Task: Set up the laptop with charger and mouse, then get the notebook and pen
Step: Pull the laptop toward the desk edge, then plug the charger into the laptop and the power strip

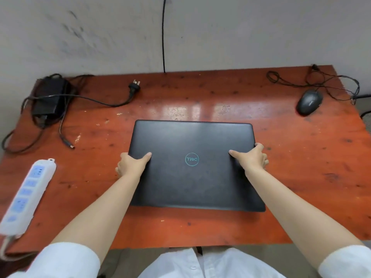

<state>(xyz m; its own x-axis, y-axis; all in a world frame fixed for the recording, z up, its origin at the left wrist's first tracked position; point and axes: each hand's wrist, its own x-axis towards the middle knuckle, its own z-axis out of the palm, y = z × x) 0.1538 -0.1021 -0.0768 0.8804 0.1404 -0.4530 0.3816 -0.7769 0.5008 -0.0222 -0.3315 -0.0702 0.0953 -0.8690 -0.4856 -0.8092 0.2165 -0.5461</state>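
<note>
A closed black laptop (192, 177) lies flat in the middle of the reddish wooden table (220, 101). My left hand (131, 163) grips its left edge, thumb on the lid. On the opposite edge sits my right hand (253, 158), holding the same way. The black charger brick (50, 97) with tangled cables lies at the back left; its wall plug (134, 87) and barrel tip (67, 142) lie loose on the table. A black wired mouse (309, 102) rests at the back right, its cord coiled behind it. No notebook or pen is in view.
A white power strip (26, 195) lies along the table's left front edge, its cord hanging off. A black cable (163, 37) runs down the grey wall behind the table. The table's right edge falls just past the mouse cord.
</note>
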